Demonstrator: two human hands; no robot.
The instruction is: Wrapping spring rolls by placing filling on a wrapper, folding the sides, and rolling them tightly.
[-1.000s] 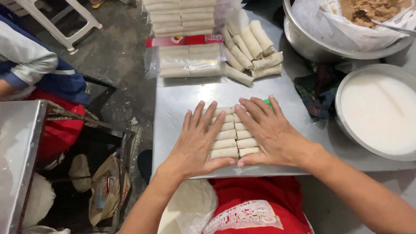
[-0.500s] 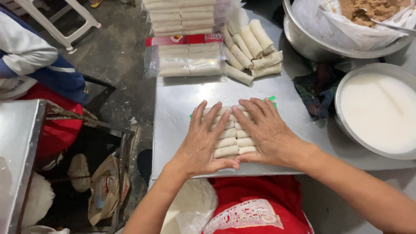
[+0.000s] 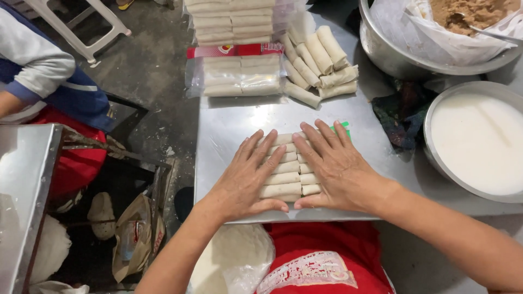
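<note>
On the steel table (image 3: 229, 136), near its front edge, a stack of pale rolls (image 3: 287, 177) lying crosswise in a tight row, pressed between two flat hands. Left hand (image 3: 248, 182) spread open, palm down on the left part of the rolls, fingers (image 3: 267, 158) splayed and pointing up and to the right, thumb tucked along the front edge of the nearest roll. Right hand (image 3: 335, 169) likewise open and flat, covering the right ends of the rolls, fingers reaching away from the body, thumb lying along the front by the nearest roll and almost meeting the left thumb. No closed grasp by either hand: only flat contact, palms and fingers resting on top and against the sides of the row. Under the right fingertips, a scrap of green (image 3: 343, 128) peeking out.

Farther back on the table, a clear bag of packed rolls (image 3: 239, 76) with a red strip (image 3: 234, 50) along its top, and just to its right a loose pile of rolls (image 3: 318, 62) lying at angles. Beyond the bag, more packed rolls (image 3: 231, 19). To the right, a round pan of white liquid (image 3: 474, 141), a dark cloth (image 3: 403, 111) beside it, and a big metal bowl (image 3: 392, 57) lined with plastic, holding brown filling (image 3: 468, 11). At left, another person's grey sleeve (image 3: 35, 60) above a second steel surface (image 3: 22, 185)
</note>
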